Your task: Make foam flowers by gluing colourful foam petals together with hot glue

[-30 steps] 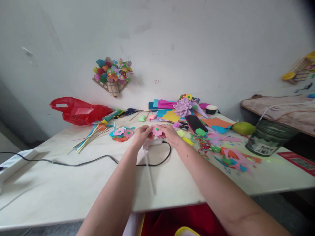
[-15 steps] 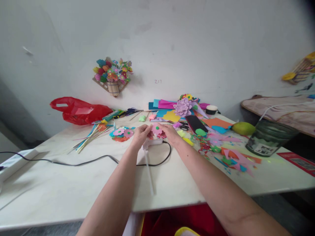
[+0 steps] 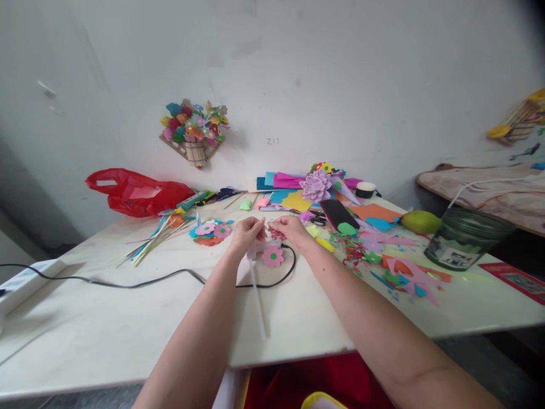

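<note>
1. The tabletop (image 3: 106, 318) carries everything at hand, from the red bag (image 3: 140, 193) at its back left to the jar (image 3: 457, 244) over on the right.

2. From where I stand, the left hand (image 3: 247, 234) and the right hand (image 3: 293, 230) are nearly meeting above the middle, a small gap between them. On each, thumb and fingers are drawn together at the tips; whether some thin bit is caught there, I can't tell.

3. Just left of them sits the flower pile (image 3: 208, 241), with pink blooms on top.

4. Below the hands lies the glue gun (image 3: 259, 247), its stick (image 3: 258, 301) pointing towards the person and its cord (image 3: 294, 262) looping round on the right.

5. The pink flower (image 3: 272, 256) is what has changed: half a second ago it was between both hands, and now it's below them, apart from the fingers, green centre showing. It's at the gun's near side, inside the cord's loop; I can't tell whether it touches the gun. To my mind, that means neither hand has a hold on it at present.

6. Smallest are the red pieces (image 3: 277, 234), just beneath the right hand's fingers.
</note>
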### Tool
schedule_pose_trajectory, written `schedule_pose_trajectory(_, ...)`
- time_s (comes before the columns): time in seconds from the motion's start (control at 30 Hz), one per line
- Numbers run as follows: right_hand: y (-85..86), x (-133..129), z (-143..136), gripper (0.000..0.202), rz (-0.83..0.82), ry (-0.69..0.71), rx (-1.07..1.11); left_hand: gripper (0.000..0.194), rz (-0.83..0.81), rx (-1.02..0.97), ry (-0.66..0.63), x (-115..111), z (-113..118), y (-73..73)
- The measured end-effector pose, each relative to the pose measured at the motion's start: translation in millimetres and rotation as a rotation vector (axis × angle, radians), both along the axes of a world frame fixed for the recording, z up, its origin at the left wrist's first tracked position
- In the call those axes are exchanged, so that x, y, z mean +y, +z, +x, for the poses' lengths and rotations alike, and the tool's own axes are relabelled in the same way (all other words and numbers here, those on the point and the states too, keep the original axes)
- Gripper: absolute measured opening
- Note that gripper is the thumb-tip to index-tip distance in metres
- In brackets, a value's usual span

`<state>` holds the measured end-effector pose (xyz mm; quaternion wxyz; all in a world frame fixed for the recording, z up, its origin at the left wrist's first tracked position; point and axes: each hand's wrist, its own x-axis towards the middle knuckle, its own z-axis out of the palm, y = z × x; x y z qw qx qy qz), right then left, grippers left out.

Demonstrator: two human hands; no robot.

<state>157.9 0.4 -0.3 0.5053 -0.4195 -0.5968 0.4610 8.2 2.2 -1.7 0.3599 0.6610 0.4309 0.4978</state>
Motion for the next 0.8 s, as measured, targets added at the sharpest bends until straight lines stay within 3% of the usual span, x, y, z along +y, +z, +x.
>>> schedule_pose_trajectory(0.23, 9.2, 2, 18, 0.028, 0.290, -0.065, -0.720, 0.033, 0.227, 0.334, 0.226, -2, -5, 4.8)
schedule_pose_trajectory(0.37, 16.5, -1, 23, 0.024, 0.365, -0.035, -0.921, 0.031, 0.261, 0.378, 0.303, -2, -7, 5.3)
schedule_pose_trajectory(0.5, 28.0, -9, 28, 0.034, 0.189, 0.050, -0.961, 0.031, 0.249, 0.371, 0.328, -1, -8, 4.3)
schedule_pose_trajectory(0.63, 38.1, -17, 30, 0.031, -0.041, 0.171, -1.077, 0.032, 0.249, 0.396, 0.320, -2, -7, 4.4)
schedule_pose_trajectory(0.8, 31.8, -16, 19, 0.023, -0.119, 0.207, -1.089, 0.031, 0.262, 0.417, 0.307, -2, -6, 4.2)
